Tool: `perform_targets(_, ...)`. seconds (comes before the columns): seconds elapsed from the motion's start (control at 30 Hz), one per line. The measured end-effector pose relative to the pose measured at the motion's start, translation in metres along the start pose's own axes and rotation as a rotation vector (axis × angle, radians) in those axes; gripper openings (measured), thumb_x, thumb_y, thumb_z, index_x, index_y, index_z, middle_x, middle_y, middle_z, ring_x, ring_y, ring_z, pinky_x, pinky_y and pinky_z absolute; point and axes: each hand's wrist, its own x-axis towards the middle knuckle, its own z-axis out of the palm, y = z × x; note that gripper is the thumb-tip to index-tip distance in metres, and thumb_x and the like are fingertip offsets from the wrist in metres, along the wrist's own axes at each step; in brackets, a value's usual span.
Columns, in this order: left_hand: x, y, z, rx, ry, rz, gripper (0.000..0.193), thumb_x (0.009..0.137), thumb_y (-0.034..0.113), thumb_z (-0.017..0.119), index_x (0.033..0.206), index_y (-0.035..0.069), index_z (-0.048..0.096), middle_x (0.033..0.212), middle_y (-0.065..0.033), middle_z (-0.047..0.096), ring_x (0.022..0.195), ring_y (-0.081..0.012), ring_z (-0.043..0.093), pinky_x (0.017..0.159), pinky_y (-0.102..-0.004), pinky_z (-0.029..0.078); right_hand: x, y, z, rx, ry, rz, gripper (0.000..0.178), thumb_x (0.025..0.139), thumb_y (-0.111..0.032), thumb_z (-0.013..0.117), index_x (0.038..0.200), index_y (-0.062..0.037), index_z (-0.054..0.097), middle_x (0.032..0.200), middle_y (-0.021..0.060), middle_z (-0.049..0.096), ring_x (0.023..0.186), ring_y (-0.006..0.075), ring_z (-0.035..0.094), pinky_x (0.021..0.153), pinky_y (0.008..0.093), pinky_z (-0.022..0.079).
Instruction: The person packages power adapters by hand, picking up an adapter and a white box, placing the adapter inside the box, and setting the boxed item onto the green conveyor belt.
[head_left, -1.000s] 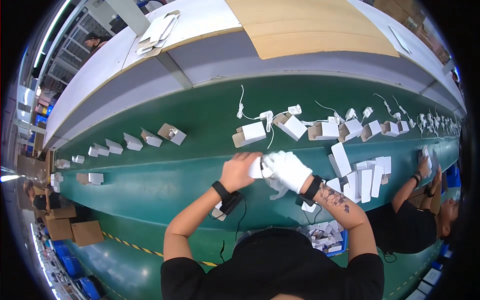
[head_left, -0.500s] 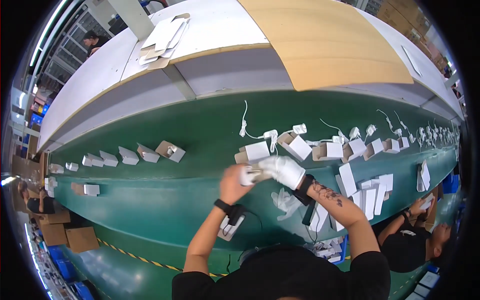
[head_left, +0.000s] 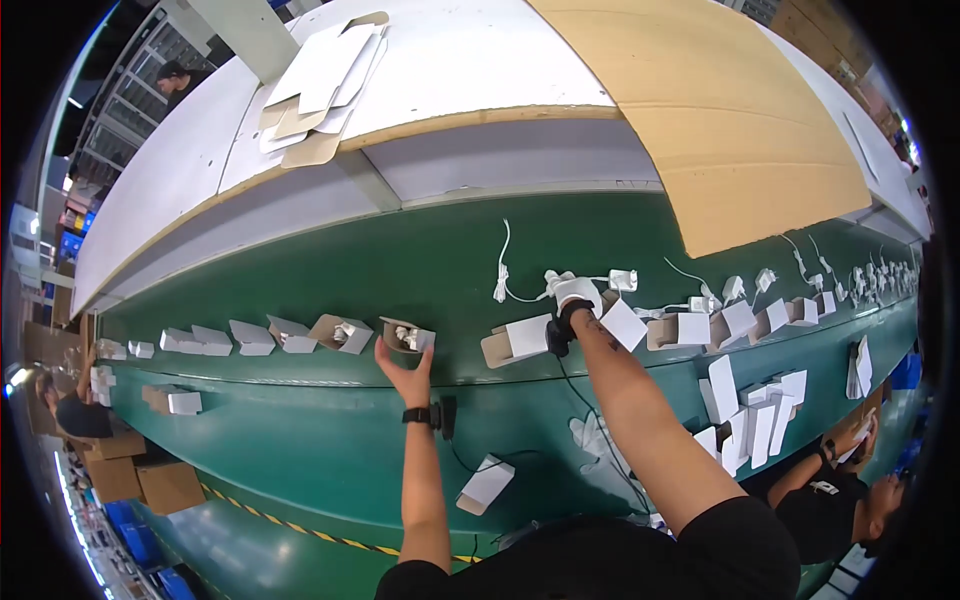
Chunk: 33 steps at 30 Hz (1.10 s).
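My bare left hand [head_left: 405, 372] has its thumb and fingers around the near sides of a small open carton [head_left: 409, 345], which stands on the green surface at the right end of a row. A white item sits inside that carton, too partly covered to make out fully. Farther right, my white-gloved right hand [head_left: 575, 290] reaches forward with its fingers closed around a white power adapter [head_left: 551, 282]; its thin cable [head_left: 507, 240] trails to the left. Just below this hand lies an open white carton [head_left: 522, 340], and another carton [head_left: 625, 325] is partly behind my forearm.
More open cartons [head_left: 680, 330] with white adapters and cables extend right. Flat cartons [head_left: 760, 410] are stacked at the near right. A white glove [head_left: 600, 450] and a small white box [head_left: 486, 484] lie nearer me. A cardboard sheet [head_left: 740, 130] overhangs the shelf. A co-worker [head_left: 835, 480] sits at right.
My hands, together around a carton in the middle before, have parted. The left has set a filled carton at the row's end; the right has reached forward to the adapter. The view has shifted slightly.
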Motion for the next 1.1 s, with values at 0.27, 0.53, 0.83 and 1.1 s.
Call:
perform_targets(0.27,-0.076,0.093,-0.027,0.028,-0.154,-0.134,0.066,0.077,0.013,0.069,0.133,0.005,0.035,0.133,-0.0114,0.041,0.124,-0.0264,0.039,0.100,-0.0418,0.030,0.045,0.039,0.006,-0.109,0.126,0.102,0.048,0.078,-0.053,0.058,0.095,-0.0086,0.065,0.098,0.0119,0.067,0.091,0.0285,0.065,0.075,0.0382,0.052)
perform_targets(0.53,-0.108,0.134,0.050,0.296,-0.707,0.228,0.071,0.069,0.023,0.074,0.131,0.013,0.043,0.133,-0.0124,0.042,0.122,-0.0327,0.040,0.101,-0.0496,0.030,0.020,0.030,-0.013,-0.068,0.289,0.015,0.044,0.073,-0.046,0.068,0.096,-0.0083,0.065,0.085,0.0121,0.068,0.081,0.0285,0.066,0.071,0.0401,0.051)
perform_targets(0.83,-0.056,0.095,0.104,0.772,-0.744,0.996,0.054,0.077,0.026,0.065,0.128,0.031,0.050,0.138,-0.0046,0.040,0.128,-0.0285,0.035,0.105,-0.0561,0.023,0.026,0.086,-0.040,0.824,0.189,-0.441,0.026,0.080,-0.032,0.068,0.088,-0.0076,0.064,0.082,0.0045,0.066,0.086,0.0171,0.063,0.073,0.0344,0.049)
perform_targets(1.1,-0.131,0.137,0.091,-0.749,-0.966,-0.853,0.043,0.093,0.032,0.047,0.130,0.010,0.048,0.133,-0.0086,0.046,0.124,-0.0255,0.042,0.104,-0.0431,0.030,-0.148,0.078,-0.127,1.574,-0.520,-0.819,0.015,0.085,-0.014,0.059,0.095,-0.0030,0.060,0.096,0.0053,0.062,0.088,0.0140,0.059,0.073,0.0275,0.047)
